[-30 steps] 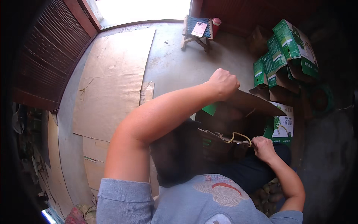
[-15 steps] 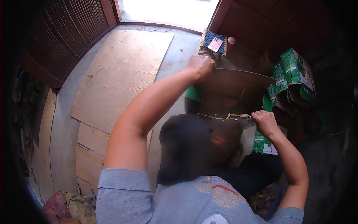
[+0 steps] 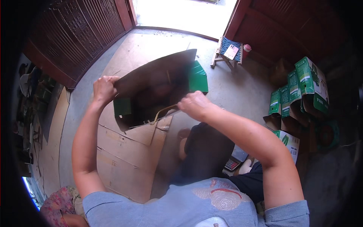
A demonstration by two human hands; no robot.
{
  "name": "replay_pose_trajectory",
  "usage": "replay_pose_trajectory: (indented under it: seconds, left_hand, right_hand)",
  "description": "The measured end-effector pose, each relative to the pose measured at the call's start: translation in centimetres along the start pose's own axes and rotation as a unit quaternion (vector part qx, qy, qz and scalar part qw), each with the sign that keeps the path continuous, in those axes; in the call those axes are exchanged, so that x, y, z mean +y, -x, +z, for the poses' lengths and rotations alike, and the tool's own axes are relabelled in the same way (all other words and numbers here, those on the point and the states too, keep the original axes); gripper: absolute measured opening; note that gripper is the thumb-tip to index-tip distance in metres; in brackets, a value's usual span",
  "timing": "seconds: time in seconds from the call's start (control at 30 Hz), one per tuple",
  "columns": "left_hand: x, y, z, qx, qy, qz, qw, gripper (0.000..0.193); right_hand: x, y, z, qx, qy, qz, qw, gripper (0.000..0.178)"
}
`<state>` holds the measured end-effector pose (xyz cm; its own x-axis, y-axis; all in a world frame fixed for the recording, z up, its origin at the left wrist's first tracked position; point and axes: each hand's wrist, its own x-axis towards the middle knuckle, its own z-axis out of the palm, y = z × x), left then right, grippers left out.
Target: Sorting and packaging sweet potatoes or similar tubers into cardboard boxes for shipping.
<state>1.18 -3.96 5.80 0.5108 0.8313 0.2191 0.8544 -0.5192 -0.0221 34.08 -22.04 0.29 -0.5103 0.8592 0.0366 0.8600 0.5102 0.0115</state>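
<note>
A cardboard box (image 3: 159, 77) with open flaps, brown inside and green outside, hangs tilted in front of me, above flattened cardboard. My left hand (image 3: 105, 89) is closed on the left end of its far flap. At the near right edge, my right hand (image 3: 194, 105) is closed on the near flap. A yellow strap (image 3: 162, 111) runs along that edge to the right hand's fingers. Dark shadow hides the inside of the box, and motion blurs its surface.
Flattened cardboard (image 3: 128, 151) covers the floor at left. Green and white boxes (image 3: 298, 81) stand at right. A blue woven stool (image 3: 227, 56) carries a pink phone (image 3: 231, 52) near the doorway. A scale with a keypad (image 3: 232, 163) sits by my legs.
Both hands have swung the box from the right over to the left, above the flattened cardboard. Each hand keeps its grip. The scale by my legs has come into view.
</note>
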Motion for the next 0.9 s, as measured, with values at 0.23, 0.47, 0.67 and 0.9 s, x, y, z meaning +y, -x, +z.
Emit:
replay_pose_trajectory:
  seconds: [0.23, 0.47, 0.67, 0.9]
  left_hand:
    - [-6.1, 0.9, -3.4, -0.091, -0.155, 0.122, 0.976, 0.011]
    - [-14.8, 10.2, 3.7, -0.165, -0.118, 0.161, 0.966, 0.007]
    - [-24.8, 20.2, 9.5, -0.129, -0.073, -0.074, 0.986, 0.018]
    - [-11.5, 14.0, 5.3, -0.092, -0.096, -0.047, 0.990, 0.064]
  right_hand:
    - [-15.7, -5.7, 5.9, -0.015, -0.269, 0.049, 0.962, 0.009]
    - [-23.4, -5.4, 7.8, -0.053, -0.445, -0.004, 0.894, 0.011]
    - [-11.5, 0.7, 0.9, 0.121, -0.363, -0.050, 0.923, 0.022]
    - [-1.2, 11.4, -6.7, 0.299, -0.345, 0.237, 0.857, 0.018]
